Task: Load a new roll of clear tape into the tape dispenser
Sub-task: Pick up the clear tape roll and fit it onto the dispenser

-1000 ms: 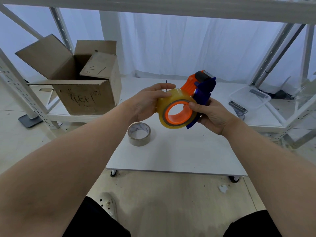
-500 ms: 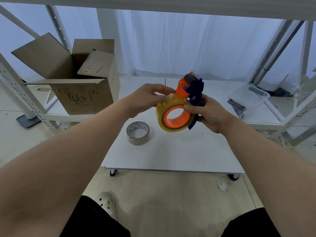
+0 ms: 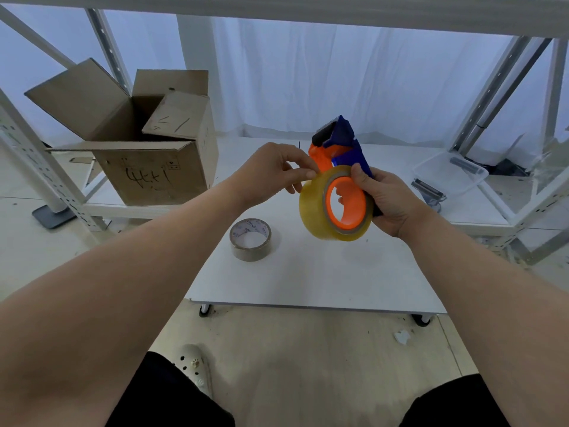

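Note:
A yellowish clear tape roll sits on the orange hub of the blue and orange tape dispenser, held up above the white table. My right hand grips the dispenser from the right, thumb across the hub's rim. My left hand pinches at the top edge of the roll with thumb and forefinger. Whether a free tape end is between those fingers cannot be made out. The dispenser's black roller and toothed blade point up and away.
A nearly spent roll with a cardboard core lies on the table to the left. An open cardboard box stands on the low shelf at the left. A clear plastic tray and a metal part sit at the right.
The dispenser has turned so the roll's face points more to the right and its blade end stands higher. My left hand's fingers have shifted onto the roll's top edge.

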Available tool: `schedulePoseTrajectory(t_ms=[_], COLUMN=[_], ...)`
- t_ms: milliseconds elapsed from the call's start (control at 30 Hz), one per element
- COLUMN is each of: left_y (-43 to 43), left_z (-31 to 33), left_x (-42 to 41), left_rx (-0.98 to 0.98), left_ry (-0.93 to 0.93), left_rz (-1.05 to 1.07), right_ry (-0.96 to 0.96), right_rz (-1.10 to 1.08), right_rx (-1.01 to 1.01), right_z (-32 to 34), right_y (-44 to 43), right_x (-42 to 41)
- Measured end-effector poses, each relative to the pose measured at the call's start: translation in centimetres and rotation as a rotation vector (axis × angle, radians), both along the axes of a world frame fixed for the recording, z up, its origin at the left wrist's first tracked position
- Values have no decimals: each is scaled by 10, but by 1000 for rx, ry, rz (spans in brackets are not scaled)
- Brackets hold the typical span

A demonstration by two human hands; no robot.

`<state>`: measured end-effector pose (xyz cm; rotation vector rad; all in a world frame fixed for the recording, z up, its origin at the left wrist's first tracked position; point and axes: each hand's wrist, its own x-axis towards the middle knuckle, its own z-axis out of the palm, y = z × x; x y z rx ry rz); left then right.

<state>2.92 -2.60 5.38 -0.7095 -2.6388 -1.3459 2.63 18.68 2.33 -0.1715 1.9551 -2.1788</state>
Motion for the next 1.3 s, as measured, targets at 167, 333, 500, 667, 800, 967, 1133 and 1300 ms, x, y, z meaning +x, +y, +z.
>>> schedulePoseTrajectory(t_ms=[167, 333, 500, 667, 800, 967, 1133, 1300], left_y=[3, 4, 4, 6, 6, 4, 1, 10], left_z=[5, 7, 7, 7, 6, 6, 13, 15], left_x=[0, 2, 4, 6, 7, 5, 8, 11], left_rx=[-206, -491, -578, -570, -565, -436, -380, -45], left_ry=[141, 269, 306, 335, 368, 327, 104, -222], left_rz=[2, -15, -13, -10, 12, 91, 61, 66], right_ry=[3, 20, 12, -7, -14, -1, -6, -10], right_rz=[-42, -68, -41, -24, -13, -2, -52, -98], right_rx=[28, 71, 80, 51, 39, 7, -53, -94], right_z=[-2, -1, -1, 0, 0, 0, 1, 4], right_y=[1, 1, 1, -2, -3, -7, -5, -3], right_x=[0, 0, 1, 1, 1, 2, 0, -2])
